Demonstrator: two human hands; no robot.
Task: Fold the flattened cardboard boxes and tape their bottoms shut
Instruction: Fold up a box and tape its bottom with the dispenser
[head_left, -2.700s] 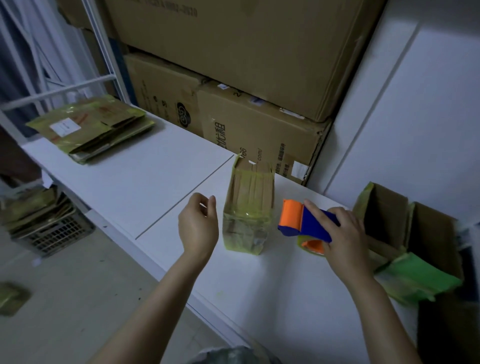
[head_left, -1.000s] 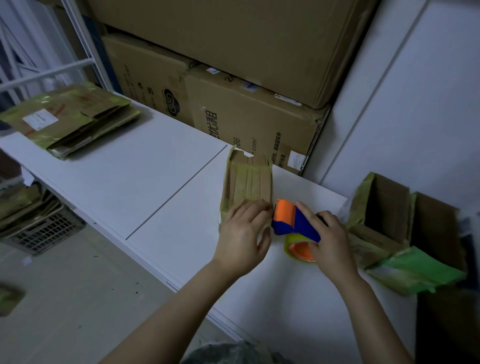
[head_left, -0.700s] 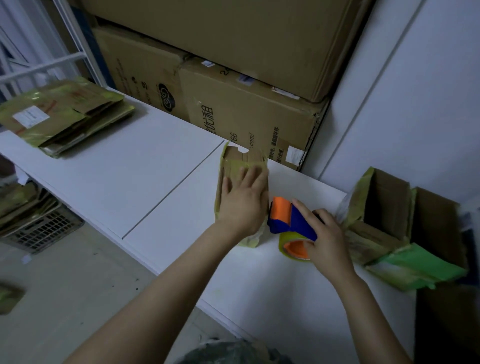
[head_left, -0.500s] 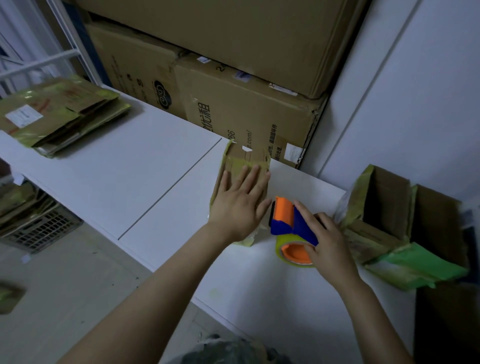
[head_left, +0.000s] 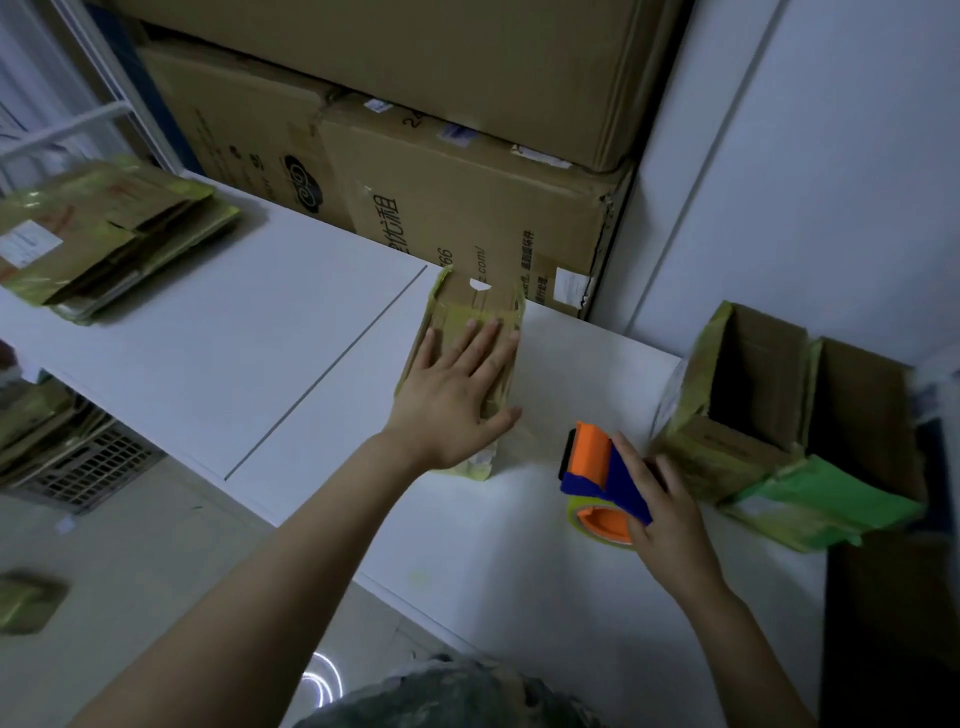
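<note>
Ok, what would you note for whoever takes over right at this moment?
Hands: the left hand lies flat, fingers straight, on the small box, which stands on the table. The right hand grips the tape dispenser, beside that box and apart from it.
Done: this box is folded, with tape across its upper face; folded boxes sit at right.
To do: the stack of flattened boxes at far left.

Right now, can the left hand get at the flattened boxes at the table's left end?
Probably, with a stretch: the left hand lies flat on the small box, holding nothing, and only bare table separates it from the flattened boxes.
</note>
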